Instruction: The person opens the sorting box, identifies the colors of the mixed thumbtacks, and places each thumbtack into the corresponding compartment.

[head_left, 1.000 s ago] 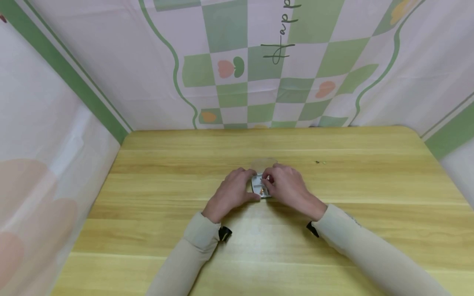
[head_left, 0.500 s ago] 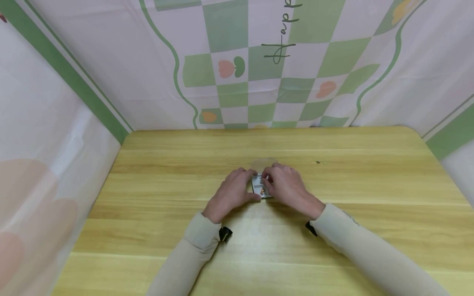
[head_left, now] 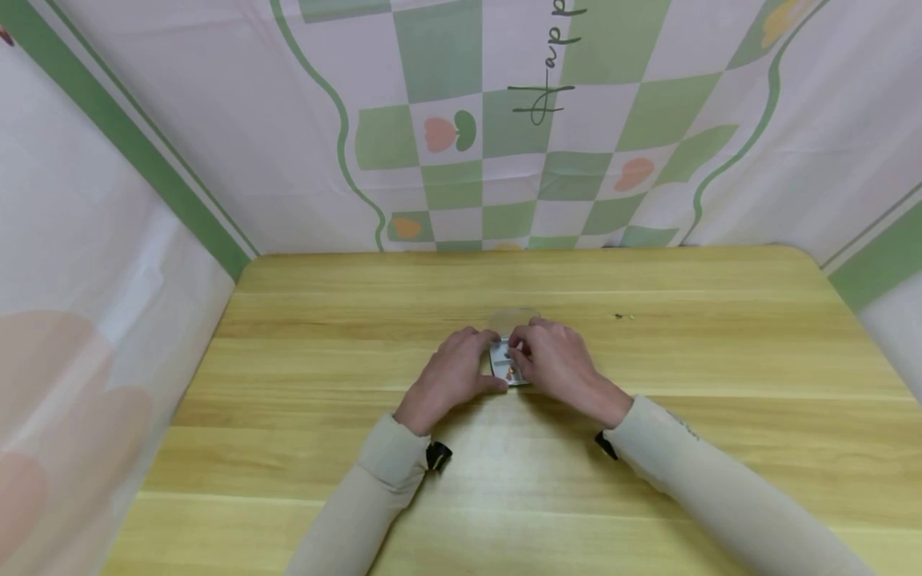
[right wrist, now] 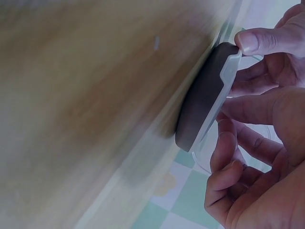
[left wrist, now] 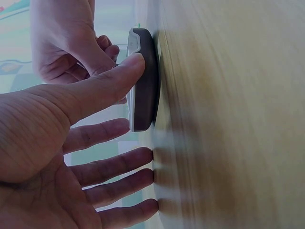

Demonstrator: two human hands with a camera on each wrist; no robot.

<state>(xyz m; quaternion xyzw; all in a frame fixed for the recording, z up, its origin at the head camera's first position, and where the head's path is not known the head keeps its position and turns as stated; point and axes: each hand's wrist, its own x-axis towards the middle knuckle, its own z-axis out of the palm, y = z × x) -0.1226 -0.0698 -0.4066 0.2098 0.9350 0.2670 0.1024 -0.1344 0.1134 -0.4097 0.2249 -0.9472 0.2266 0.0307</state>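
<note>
A small two-compartment case (head_left: 502, 367) with a dark brown base (left wrist: 147, 86) and a pale rim lies on the wooden table. A tiny orange piece (head_left: 511, 372) is in its near compartment. My left hand (head_left: 454, 368) holds the case between thumb and index finger, the other fingers spread beside it. My right hand (head_left: 562, 360) reaches over the case from the right, thumb and index finger pinched at the far compartment. A small dark thing (head_left: 507, 354) shows at those fingertips; I cannot tell its kind. The right hand hides the right part of the case.
A clear rounded lid (head_left: 510, 318) lies just behind the case. Farther right on the table (head_left: 346, 280) are two tiny pieces, one dark (head_left: 618, 316) and one pale (head_left: 632, 318). Patterned cloth (head_left: 515, 176) hangs along the back and sides.
Both hands stay at the case with almost no movement. The small dark thing at the right fingertips sits slightly lower in the head view than a second ago.
</note>
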